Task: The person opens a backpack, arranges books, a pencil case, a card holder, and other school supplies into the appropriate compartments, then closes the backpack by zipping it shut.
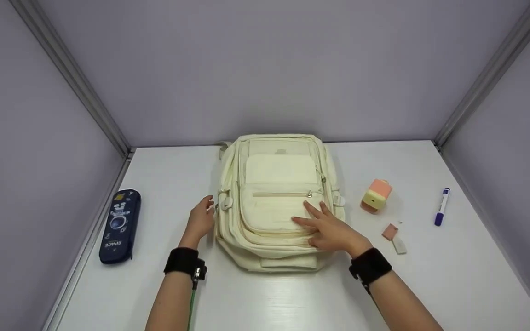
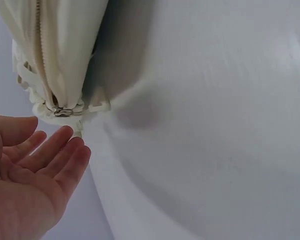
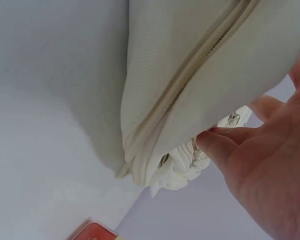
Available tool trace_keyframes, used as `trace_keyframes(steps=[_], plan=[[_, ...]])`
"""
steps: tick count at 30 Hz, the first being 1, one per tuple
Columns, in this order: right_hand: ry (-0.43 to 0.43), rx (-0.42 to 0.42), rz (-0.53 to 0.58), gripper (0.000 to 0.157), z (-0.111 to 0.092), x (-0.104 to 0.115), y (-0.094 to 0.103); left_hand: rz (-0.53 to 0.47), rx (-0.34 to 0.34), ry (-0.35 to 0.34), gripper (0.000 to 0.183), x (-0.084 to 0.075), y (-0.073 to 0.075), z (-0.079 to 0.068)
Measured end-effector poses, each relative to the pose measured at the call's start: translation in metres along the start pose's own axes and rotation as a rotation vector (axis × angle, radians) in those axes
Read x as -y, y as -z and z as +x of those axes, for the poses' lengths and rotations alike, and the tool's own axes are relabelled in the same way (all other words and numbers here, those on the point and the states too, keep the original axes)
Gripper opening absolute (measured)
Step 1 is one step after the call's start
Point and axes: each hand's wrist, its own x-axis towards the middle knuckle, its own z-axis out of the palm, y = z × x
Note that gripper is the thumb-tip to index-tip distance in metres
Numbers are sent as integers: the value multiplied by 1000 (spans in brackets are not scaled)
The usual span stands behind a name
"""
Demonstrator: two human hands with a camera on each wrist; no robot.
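Observation:
A cream backpack (image 1: 281,211) lies on the white table with its front pockets facing up. My right hand (image 1: 334,230) rests on the lower right of its front pocket, fingers spread, just below a small zipper pull (image 1: 309,194). Beside the left edge of the bag is my left hand (image 1: 200,218), its fingers loosely bent and holding nothing. In the left wrist view its fingertips are close to a metal zipper pull (image 2: 64,112) at the end of a side zipper. The right wrist view shows the side zipper (image 3: 190,75) running along the bag under my right hand.
A navy pencil case (image 1: 120,226) with an astronaut print lies at the far left. To the right of the bag are a pink and yellow box-shaped item (image 1: 377,196), a small pink piece (image 1: 389,231), a whitish eraser-like piece (image 1: 399,245) and a blue-capped marker (image 1: 442,207). Panels enclose the table.

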Motion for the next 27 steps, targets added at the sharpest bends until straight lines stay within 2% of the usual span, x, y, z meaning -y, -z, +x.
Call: trace_keyframes(steps=[4, 7, 10, 14, 23, 27], plan=[[-32, 0, -12, 60, 1, 1, -1, -10, 58, 32, 47, 4, -6, 9], [-51, 6, -28, 63, 1, 2, -2, -41, 51, 39, 48, 8, -9, 13], [-59, 8, -46, 68, 1, 2, -4, -43, 6, 37, 46, 11, -11, 15], [-55, -10, -73, 65, 2, 2, -6, -8, -57, 28, 37, 12, -11, 15], [-60, -31, -198, 58, 5, 10, -9, 55, -144, -8, 23, 13, -14, 11], [-63, -39, -266, 53, 7, 11, -12, 91, -201, 7, 19, 10, -15, 10]])
